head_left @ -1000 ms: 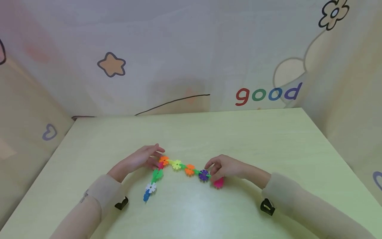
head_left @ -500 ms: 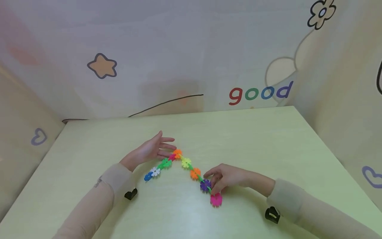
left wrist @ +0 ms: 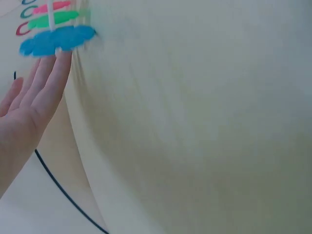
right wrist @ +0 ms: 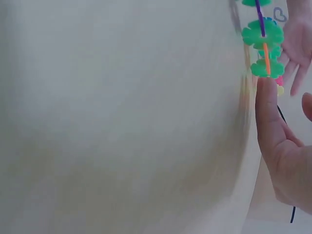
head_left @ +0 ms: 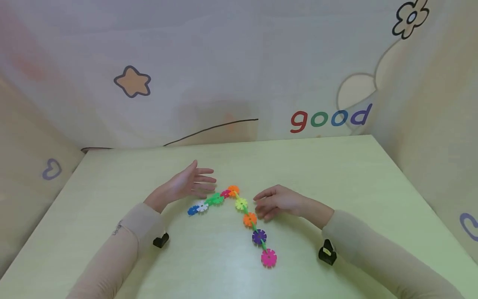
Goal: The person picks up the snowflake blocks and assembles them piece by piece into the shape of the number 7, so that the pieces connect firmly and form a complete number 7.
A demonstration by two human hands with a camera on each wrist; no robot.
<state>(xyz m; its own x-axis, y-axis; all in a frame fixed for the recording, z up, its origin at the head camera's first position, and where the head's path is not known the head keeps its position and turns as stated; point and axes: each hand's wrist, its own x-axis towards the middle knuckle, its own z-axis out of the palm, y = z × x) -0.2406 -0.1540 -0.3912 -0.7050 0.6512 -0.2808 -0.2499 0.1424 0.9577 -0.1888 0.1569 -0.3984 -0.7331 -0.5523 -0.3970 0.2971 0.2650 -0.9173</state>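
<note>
On the table lies a bent chain of interlocked snowflake discs. Its left arm runs from a blue disc (head_left: 192,210) through a white disc (head_left: 202,206) and green discs (head_left: 216,199) to an orange disc (head_left: 233,191) at the far bend. From there it comes nearer past a yellow disc (head_left: 241,204) and a purple disc (head_left: 259,237) to a pink disc (head_left: 269,258). My left hand (head_left: 184,182), fingers straight and spread, is just beyond the left arm. My right hand (head_left: 281,202), fingers loosely bent, is right of the second orange disc (head_left: 249,219); whether it touches cannot be told.
The pale table (head_left: 328,166) meets a printed cloth backdrop (head_left: 224,62) at the rear, with cloth sides left and right. Black wrist-worn pieces hang under both sleeves, one by the left cuff (head_left: 142,224), one by the right cuff (head_left: 332,228).
My right hand has let go near the chain's pink end and moved away from it. That end now points nearer, the left arm has swung farther back, and my left fingers have straightened.
</note>
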